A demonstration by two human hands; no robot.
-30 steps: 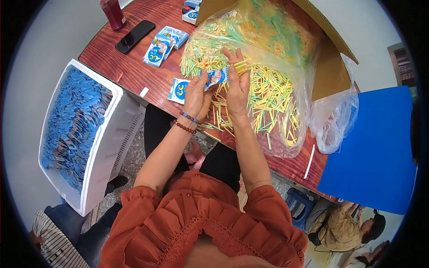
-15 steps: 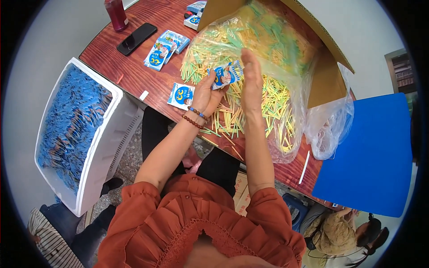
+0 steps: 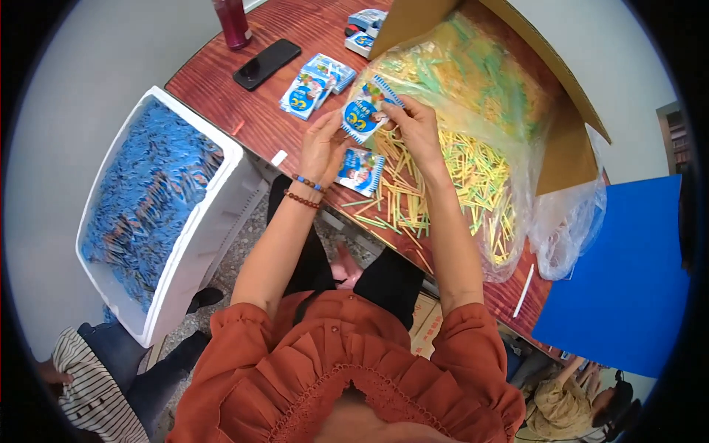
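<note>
A small blue-and-white printed packet (image 3: 367, 111) is held up over the table between my hands. My right hand (image 3: 419, 136) pinches its right edge between thumb and fingers. On the other side, my left hand (image 3: 322, 151) has its fingers closed at the packet's left edge; the fingertips are partly hidden. Just right of my left wrist, a second such packet (image 3: 360, 171) lies on the table by the thin sticks. Beyond my left hand rests a small pile of the same packets (image 3: 310, 90). Thin yellow and green sticks (image 3: 473, 166) spill from a clear plastic bag (image 3: 402, 63).
The bag comes out of a cardboard box (image 3: 572, 159) on the reddish wooden table (image 3: 203, 88). A phone (image 3: 267, 63), a red bottle (image 3: 233, 26) and small boxes (image 3: 360, 43) stand farther back. At left is a white bin (image 3: 235, 159) full of blue packets; two people are nearby.
My right hand has gone from an outstretched palm to pinching the packet, which is now raised and turned upright. The view has shifted, so the table appears farther right.
</note>
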